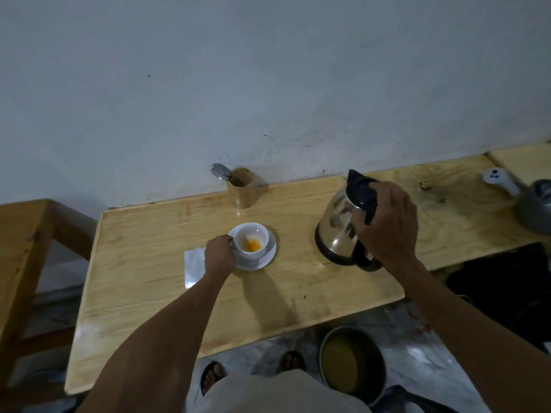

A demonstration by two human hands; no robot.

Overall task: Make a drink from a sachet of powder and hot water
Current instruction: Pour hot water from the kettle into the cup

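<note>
A white cup point(251, 240) with orange powder at its bottom stands on a white saucer point(268, 257) near the middle of the wooden table point(149, 278). My left hand point(219, 256) grips the cup's handle from the left. A steel kettle point(340, 228) with a black lid and base stands upright to the right of the cup. My right hand point(387, 225) is closed around its black handle. A silvery sachet point(193, 268) lies flat on the table, partly under my left wrist.
A wooden holder point(244, 189) with a metal spoon point(220, 171) stands at the wall behind the cup. A grey pot point(536, 210) and a white handle point(501, 178) sit far right. On the floor lies a round pan point(351, 365). A wooden frame point(26, 248) stands left.
</note>
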